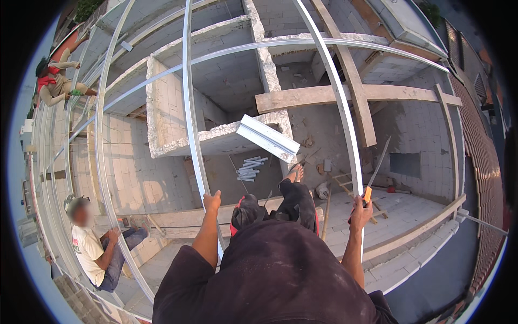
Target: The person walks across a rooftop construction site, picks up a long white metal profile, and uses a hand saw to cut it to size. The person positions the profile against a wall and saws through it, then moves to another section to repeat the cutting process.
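My left hand (212,202) is closed round a long silver metal beam (190,113) that runs away from me. In my right hand (360,210) is a handsaw with an orange and black handle (367,194); its narrow blade (381,160) points away and slightly right. That hand is right against a second metal beam (341,97), and whether it also grips the beam I cannot tell. Between the two beams, a short folded metal channel (268,137) lies across the top of a block wall (216,137), just beyond my bare-toed foot (295,173).
Far below, several short metal offcuts (251,168) lie on the floor. Wooden planks (324,96) cross at the right, and another metal bar (243,47) spans the beams. One co-worker (89,248) sits at the lower left; another (56,83) is at the far left. Open drops lie between walls.
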`<state>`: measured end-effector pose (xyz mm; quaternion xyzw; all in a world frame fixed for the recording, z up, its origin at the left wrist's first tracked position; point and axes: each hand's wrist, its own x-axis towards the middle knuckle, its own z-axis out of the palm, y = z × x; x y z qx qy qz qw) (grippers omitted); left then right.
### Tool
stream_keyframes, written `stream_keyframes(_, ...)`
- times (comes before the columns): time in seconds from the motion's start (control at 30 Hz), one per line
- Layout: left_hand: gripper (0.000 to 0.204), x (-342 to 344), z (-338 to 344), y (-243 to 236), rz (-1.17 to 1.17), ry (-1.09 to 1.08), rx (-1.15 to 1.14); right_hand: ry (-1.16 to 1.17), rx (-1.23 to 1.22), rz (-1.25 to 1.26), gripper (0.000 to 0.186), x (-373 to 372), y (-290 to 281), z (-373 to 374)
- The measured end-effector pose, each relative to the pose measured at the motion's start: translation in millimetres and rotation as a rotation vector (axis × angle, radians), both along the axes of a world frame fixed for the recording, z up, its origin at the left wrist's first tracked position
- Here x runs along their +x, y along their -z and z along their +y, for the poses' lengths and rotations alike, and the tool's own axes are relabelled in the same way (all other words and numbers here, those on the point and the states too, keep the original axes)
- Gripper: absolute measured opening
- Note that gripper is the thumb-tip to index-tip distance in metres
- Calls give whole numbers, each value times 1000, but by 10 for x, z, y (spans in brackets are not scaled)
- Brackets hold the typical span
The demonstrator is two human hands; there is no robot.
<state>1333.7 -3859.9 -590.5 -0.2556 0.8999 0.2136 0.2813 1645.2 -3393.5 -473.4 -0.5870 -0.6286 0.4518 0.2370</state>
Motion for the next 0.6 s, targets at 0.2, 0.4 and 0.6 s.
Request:
stream_keyframes(0.2,103,-839,208,556,95,92,-272,-289,301,-296,42,-793,1176,1124)
stream_keyframes(0.4,113,-1744,-298,1398,78,121,-274,-528,405,-296,50,-2204,1806,2083)
stream_keyframes(0.6,120,-2054,304,1384,-44,102,-476,-579,402,-391,58,-2796,2308,2614)
